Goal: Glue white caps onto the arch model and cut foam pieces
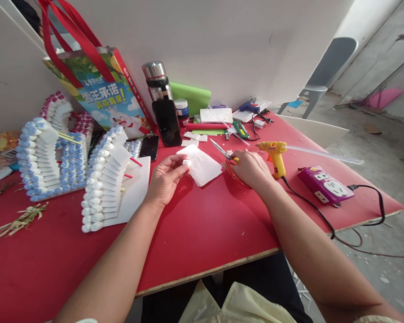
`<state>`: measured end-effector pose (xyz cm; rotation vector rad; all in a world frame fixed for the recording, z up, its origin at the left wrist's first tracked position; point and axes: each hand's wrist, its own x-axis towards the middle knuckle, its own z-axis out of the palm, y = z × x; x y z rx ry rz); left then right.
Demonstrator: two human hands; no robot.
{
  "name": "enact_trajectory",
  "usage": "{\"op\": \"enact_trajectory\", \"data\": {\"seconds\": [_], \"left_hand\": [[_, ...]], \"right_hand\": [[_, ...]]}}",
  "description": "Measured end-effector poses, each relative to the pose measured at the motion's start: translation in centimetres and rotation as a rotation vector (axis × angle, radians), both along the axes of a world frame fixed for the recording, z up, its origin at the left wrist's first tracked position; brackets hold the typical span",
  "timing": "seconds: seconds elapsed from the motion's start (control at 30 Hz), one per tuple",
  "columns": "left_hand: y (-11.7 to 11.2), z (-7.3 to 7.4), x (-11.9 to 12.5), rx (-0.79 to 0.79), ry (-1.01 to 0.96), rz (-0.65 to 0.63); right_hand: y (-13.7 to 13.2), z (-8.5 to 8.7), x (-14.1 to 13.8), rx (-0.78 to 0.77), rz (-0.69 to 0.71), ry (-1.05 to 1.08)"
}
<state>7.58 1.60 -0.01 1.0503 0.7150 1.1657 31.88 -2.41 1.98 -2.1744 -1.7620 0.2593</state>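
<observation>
My left hand (166,178) pinches a small white rolled piece of paper (187,163) between thumb and fingertips, over the near left corner of a stack of white paper sheets (204,167). To the right of the stack, my right hand (252,168) is closed round the handles of a pair of scissors (221,149), low over the table. Their blades point away to the left, and the hand hides part of the orange and yellow handles. Just beyond that hand stands a yellow hot glue gun (275,152) with a clear glue stick in its back.
Fan-shaped models of white and blue paper rolls (103,188) stand at left. Behind are a printed bag (111,94), a steel flask (155,74), phones and green paper (191,98). A purple power strip (326,185) with trailing cords lies near the right edge of the red table (202,242).
</observation>
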Motion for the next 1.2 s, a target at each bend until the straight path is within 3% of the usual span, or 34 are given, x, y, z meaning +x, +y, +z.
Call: {"op": "enact_trajectory", "data": {"seconds": [0.1,0.23,0.43,0.77,1.2], "left_hand": [[-0.1,0.1,0.0,-0.016,-0.013,-0.024],[-0.3,0.0,0.2,-0.122,-0.06,-0.07],[-0.2,-0.4,0.4,-0.222,-0.153,-0.08],[0.1,-0.3,0.5,-0.251,-0.225,-0.06],[-0.1,-0.4,0.4,-0.237,-0.2,-0.092]], "right_hand": [[-0.1,0.0,-0.3,0.05,0.067,0.121],[-0.6,0.4,-0.6,0.101,0.285,0.327],[-0.9,0.2,-1.5,0.2,0.482,0.237],[-0.9,-0.3,-2.4,0.188,0.55,0.176],[-0.9,-0.3,-2.5,0.23,0.527,0.171]]}}
